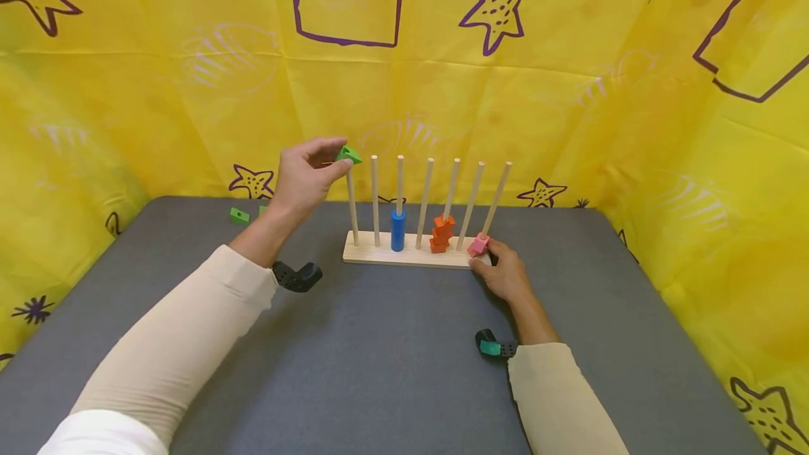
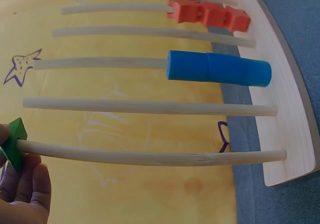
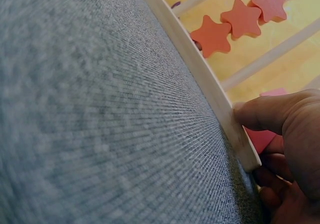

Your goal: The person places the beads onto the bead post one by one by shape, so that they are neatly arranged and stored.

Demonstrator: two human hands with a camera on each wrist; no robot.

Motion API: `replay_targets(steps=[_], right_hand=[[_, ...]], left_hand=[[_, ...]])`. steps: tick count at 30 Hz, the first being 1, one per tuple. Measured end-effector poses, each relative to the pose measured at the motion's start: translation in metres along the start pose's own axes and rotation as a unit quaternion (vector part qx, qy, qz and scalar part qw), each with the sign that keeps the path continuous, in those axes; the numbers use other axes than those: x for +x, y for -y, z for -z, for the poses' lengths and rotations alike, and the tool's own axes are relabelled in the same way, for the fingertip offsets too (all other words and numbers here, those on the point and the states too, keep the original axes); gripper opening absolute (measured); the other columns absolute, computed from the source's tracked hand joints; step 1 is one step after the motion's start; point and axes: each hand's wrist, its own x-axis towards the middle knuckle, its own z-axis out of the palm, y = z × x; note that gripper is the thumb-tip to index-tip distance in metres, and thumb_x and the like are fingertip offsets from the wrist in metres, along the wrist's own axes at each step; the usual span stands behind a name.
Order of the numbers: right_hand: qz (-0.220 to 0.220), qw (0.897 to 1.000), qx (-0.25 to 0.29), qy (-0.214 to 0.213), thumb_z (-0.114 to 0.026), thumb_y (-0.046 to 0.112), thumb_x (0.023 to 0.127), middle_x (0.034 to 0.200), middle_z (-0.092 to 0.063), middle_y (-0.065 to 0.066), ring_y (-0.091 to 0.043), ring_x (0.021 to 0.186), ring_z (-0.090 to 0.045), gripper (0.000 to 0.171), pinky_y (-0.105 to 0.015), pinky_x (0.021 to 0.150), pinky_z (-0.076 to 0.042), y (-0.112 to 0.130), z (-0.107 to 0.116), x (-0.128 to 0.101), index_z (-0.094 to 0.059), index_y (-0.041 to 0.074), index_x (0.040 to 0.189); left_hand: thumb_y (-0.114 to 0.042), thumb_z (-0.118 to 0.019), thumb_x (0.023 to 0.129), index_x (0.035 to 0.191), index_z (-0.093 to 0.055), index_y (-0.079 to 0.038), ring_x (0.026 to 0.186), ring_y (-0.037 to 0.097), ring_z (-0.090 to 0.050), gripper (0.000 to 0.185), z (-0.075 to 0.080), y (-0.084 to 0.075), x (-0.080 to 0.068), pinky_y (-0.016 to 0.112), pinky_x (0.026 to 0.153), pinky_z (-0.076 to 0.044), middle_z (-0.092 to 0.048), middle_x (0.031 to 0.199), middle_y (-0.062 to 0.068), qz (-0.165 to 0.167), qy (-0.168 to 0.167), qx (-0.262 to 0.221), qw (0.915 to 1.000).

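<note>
A wooden base [image 1: 411, 254] with several upright pegs stands mid-table. My left hand [image 1: 338, 160] pinches a green block [image 1: 348, 155] threaded onto the tip of the leftmost peg [image 1: 352, 202]. In the left wrist view the green block [image 2: 14, 143] sits at the very end of that peg [image 2: 150, 157], my fingers [image 2: 27, 194] beside it. My right hand [image 1: 485, 260] grips the base's right end, thumb [image 3: 270, 111] pressed on its edge [image 3: 200, 69]. Blue cylinders [image 1: 397, 230], orange stars [image 1: 442, 232] and a pink block [image 1: 478, 244] sit low on other pegs.
Two loose green blocks [image 1: 239, 215] lie on the grey table [image 1: 392, 357] at the back left, behind my left wrist. Yellow starfish-print cloth [image 1: 569, 90] walls in the table on three sides. Two pegs between the green block and the orange stars are bare.
</note>
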Motion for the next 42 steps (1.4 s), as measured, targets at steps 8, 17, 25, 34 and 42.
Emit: replay_targets(steps=[8, 17, 25, 34, 42], right_hand=[[0.005, 1.000, 0.001, -0.003, -0.069, 0.015, 0.087, 0.137, -0.046, -0.028, -0.044, 0.126, -0.041, 0.057, -0.053, 0.106, -0.029, 0.000, 0.000, 0.000, -0.049, -0.005, 0.137], [-0.008, 1.000, -0.002, 0.003, -0.069, 0.016, 0.087, 0.139, -0.045, -0.027, -0.043, 0.128, -0.040, 0.059, -0.053, 0.106, -0.028, 0.001, 0.000, -0.001, -0.048, -0.003, 0.139], [-0.008, 1.000, -0.003, 0.004, -0.069, 0.016, 0.088, 0.140, -0.044, -0.026, -0.042, 0.129, -0.039, 0.059, -0.053, 0.107, -0.028, 0.000, -0.001, -0.001, -0.047, -0.002, 0.140], [0.008, 1.000, -0.004, -0.002, -0.069, 0.016, 0.087, 0.138, -0.046, -0.026, -0.043, 0.127, -0.041, 0.058, -0.053, 0.106, -0.029, -0.001, -0.002, 0.000, -0.049, -0.003, 0.138], [0.004, 1.000, 0.002, 0.000, -0.069, 0.014, 0.087, 0.137, -0.045, -0.028, -0.044, 0.127, -0.040, 0.056, -0.054, 0.106, -0.028, -0.002, -0.001, -0.001, -0.050, -0.003, 0.137]], left_hand=[[0.000, -0.071, 0.087, 0.123, -0.062, 0.004, 0.095, 0.021, -0.060, 0.037, -0.002, 0.008, -0.006, 0.026, 0.084, -0.051, -0.063, 0.106, 0.016, 0.023, 0.002, 0.019, 0.9996], [0.001, -0.070, 0.087, 0.123, -0.060, 0.007, 0.096, 0.022, -0.060, 0.038, -0.004, 0.022, -0.013, 0.026, 0.083, -0.051, -0.062, 0.111, 0.019, 0.045, 0.013, 0.015, 0.9988], [0.004, -0.070, 0.085, 0.119, -0.062, 0.009, 0.095, 0.024, -0.060, 0.035, -0.006, 0.041, -0.021, 0.025, 0.081, -0.051, -0.063, 0.109, 0.021, 0.061, 0.011, 0.030, 0.9976], [0.006, -0.070, 0.084, 0.116, -0.062, 0.011, 0.093, 0.028, -0.061, 0.033, -0.008, 0.058, -0.029, 0.027, 0.082, -0.051, -0.063, 0.107, 0.025, 0.084, 0.010, 0.040, 0.9956], [0.007, -0.069, 0.085, 0.116, -0.062, 0.010, 0.097, 0.031, -0.062, 0.032, -0.012, 0.072, -0.038, 0.029, 0.081, -0.052, -0.063, 0.108, 0.025, 0.108, 0.016, 0.040, 0.9933]])
